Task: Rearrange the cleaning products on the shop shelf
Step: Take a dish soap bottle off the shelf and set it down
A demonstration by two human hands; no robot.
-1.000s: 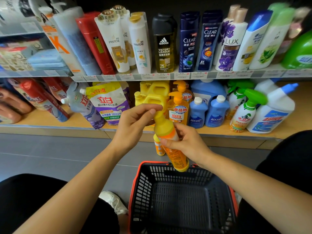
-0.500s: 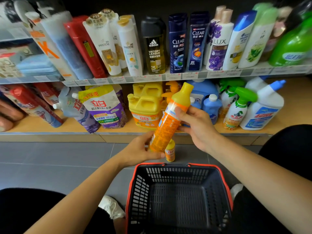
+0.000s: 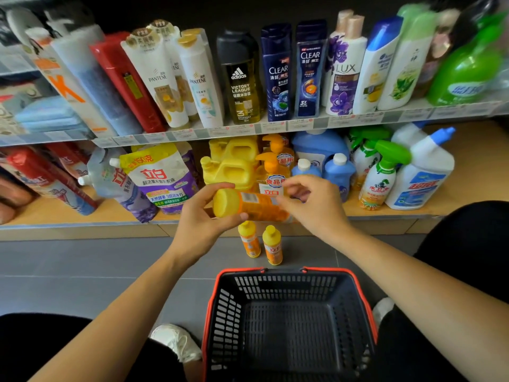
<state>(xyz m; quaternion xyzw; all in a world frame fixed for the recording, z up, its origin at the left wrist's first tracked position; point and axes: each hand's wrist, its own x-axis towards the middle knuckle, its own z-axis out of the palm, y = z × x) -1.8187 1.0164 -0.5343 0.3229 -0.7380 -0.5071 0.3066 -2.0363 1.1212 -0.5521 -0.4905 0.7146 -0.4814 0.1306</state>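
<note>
An orange bottle with a yellow cap [image 3: 249, 205] lies level in front of the lower shelf [image 3: 68, 213], cap pointing left. My left hand [image 3: 201, 219] grips its cap end between thumb and fingers. My right hand [image 3: 314, 205] holds its other end, fingers curled over the body. Below them two small orange bottles [image 3: 261, 244] stand upright on the grey floor. Behind the hands the lower shelf carries yellow jugs [image 3: 234, 161], an orange pump bottle [image 3: 272, 172] and blue bottles [image 3: 338, 169].
A dark basket with a red rim [image 3: 289, 271] sits on the floor between my knees. Refill pouches [image 3: 162, 175] lean at the lower left, spray and toilet-cleaner bottles [image 3: 418, 172] at the right. Shampoo bottles [image 3: 278, 73] line the upper shelf.
The orange bottle has swung from upright and tilted to lying level, cap now left. My left hand moved from its base to the cap end. A second small bottle shows on the floor.
</note>
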